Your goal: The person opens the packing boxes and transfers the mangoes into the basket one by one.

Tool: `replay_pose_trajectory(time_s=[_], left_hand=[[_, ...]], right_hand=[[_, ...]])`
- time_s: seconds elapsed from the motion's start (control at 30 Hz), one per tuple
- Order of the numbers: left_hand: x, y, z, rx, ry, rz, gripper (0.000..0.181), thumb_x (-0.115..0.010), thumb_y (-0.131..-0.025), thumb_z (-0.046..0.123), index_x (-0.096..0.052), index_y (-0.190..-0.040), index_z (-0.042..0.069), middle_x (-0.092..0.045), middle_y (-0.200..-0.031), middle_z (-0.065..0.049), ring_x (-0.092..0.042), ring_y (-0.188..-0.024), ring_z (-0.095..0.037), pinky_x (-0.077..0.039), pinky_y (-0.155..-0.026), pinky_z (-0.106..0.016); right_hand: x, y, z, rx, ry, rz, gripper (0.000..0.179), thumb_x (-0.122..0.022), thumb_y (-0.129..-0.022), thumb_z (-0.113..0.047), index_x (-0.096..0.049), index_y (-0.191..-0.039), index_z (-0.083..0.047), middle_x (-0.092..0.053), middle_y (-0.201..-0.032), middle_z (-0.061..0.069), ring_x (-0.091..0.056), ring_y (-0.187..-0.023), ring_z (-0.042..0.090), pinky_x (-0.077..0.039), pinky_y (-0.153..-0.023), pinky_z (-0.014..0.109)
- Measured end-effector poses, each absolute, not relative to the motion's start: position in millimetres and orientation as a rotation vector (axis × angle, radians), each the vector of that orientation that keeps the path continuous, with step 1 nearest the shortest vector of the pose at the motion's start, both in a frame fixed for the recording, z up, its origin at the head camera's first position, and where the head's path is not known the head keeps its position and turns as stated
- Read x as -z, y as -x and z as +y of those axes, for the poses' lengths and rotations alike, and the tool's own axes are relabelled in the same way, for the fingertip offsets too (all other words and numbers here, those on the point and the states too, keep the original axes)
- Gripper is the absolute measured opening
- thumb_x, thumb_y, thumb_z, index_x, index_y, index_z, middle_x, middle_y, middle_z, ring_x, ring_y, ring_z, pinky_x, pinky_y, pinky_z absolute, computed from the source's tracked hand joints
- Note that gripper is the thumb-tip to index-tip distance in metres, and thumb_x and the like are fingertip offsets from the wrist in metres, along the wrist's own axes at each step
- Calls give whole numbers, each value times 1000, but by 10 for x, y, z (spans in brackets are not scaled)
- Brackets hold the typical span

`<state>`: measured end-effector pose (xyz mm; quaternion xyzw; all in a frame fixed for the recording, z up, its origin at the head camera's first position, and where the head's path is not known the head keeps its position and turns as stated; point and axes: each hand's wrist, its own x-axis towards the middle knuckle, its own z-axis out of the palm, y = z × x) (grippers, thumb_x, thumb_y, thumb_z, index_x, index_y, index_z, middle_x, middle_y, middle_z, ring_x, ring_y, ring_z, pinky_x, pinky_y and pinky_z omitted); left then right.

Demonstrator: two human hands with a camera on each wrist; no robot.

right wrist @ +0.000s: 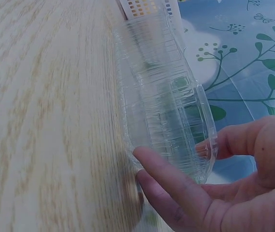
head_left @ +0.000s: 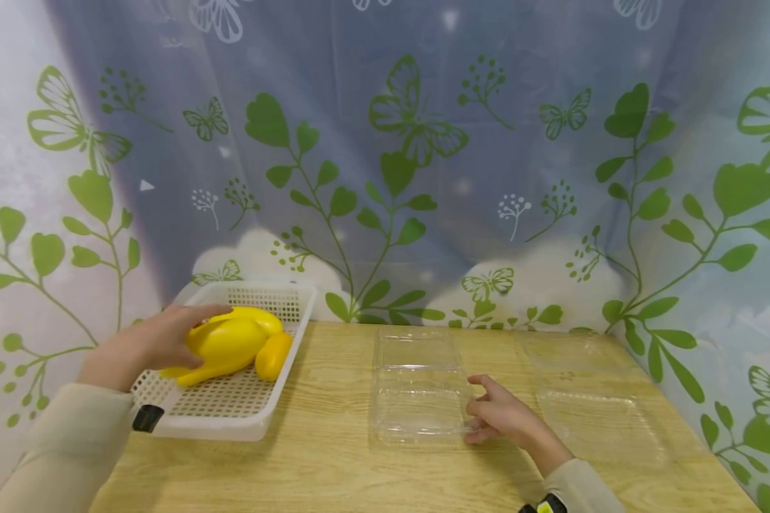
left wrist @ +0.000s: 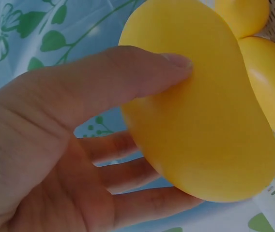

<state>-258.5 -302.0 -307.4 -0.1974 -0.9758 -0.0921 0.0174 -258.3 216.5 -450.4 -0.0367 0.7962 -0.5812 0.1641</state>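
My left hand [head_left: 160, 342] is over the white basket [head_left: 231, 427] and grips a smooth yellow mango-shaped fruit [left wrist: 200, 121], thumb on top and the other fingers partly hidden behind it. Beside it in the basket lie other yellow fruits, among them a small orange-yellow one [head_left: 274, 356]. My right hand [head_left: 503, 413] is at the right side of a clear plastic clamshell box [head_left: 417, 413], which stands with its lid raised toward the back. In the right wrist view, fingers and thumb hold the corner [right wrist: 203, 169] of that box.
A second clear plastic box [head_left: 599, 420] lies on the right of the wooden table [head_left: 321, 470]. Behind the table hangs a blue cloth [head_left: 334, 178] printed with green leaves and butterflies. A black clip-like piece [head_left: 147, 418] is at the basket's front left corner.
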Motion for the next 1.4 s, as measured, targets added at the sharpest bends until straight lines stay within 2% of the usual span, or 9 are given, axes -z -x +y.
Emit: replay_pose_trajectory(time_s=[0.13, 0.27, 0.63, 0.77, 0.9, 1.2, 1.4], left_hand=[[3109, 2618, -3048, 291, 581, -3081, 75, -85, -72, 0, -57, -142, -2, -59, -138, -33, -56, -121, -54, -50, -97, -67], [3135, 2655, -3057, 287, 589, -3097, 69, -84, -69, -1, -62, -135, -2, -61, -134, -32, -58, -119, -52, -50, -97, -67], [3156, 2773, -3046, 294, 569, -3211, 70, -90, -72, 8, -62, -136, 4, -64, -123, -27, -62, -110, -43, -54, -93, -63], [3181, 2808, -3062, 356, 500, -3321, 72, -89, -73, 5, -58, -138, 4, -58, -126, -31, -62, -101, -38, -59, -80, -51], [3226, 2844, -3076, 431, 436, -3396, 74, -87, -75, 3, -55, -141, 7, -53, -131, -34, -59, -91, -30, -59, -66, -38], [3278, 2895, -3022, 390, 371, -3445, 73, -86, -75, -3, -55, -139, 10, -54, -130, -32, -61, -95, -34, -60, -61, -38], [3320, 2910, -3045, 352, 290, -3452, 75, -85, -71, -8, -57, -138, 12, -56, -128, -28, -58, -102, -38, -58, -66, -40]], right_hand=[[4503, 2588, 2156, 1663, 108, 2263, 75, -51, -93, -1, -16, -159, 6, -37, -142, 43, -57, -81, 24, -65, -73, 39], [4501, 2590, 2153, 1661, 106, 2264, 75, -51, -93, -1, -16, -159, 6, -37, -142, 43, -56, -80, 23, -65, -73, 39], [4484, 2580, 2159, 1655, 123, 2271, 74, -50, -94, -2, -16, -159, 6, -36, -143, 43, -51, -74, 20, -65, -72, 38], [4477, 2576, 2158, 1651, 117, 2274, 73, -50, -95, -2, -16, -159, 5, -35, -144, 43, -50, -72, 19, -64, -72, 38], [4472, 2573, 2156, 1657, 122, 2267, 72, -49, -95, -2, -15, -159, 5, -34, -144, 44, -49, -70, 18, -65, -73, 40], [4484, 2587, 2167, 1647, 120, 2265, 71, -48, -97, -3, -15, -160, 5, -34, -145, 44, -49, -69, 18, -65, -73, 39], [4504, 2596, 2171, 1646, 116, 2279, 72, -49, -96, -2, -16, -159, 5, -37, -143, 43, -50, -69, 19, -65, -72, 39]])
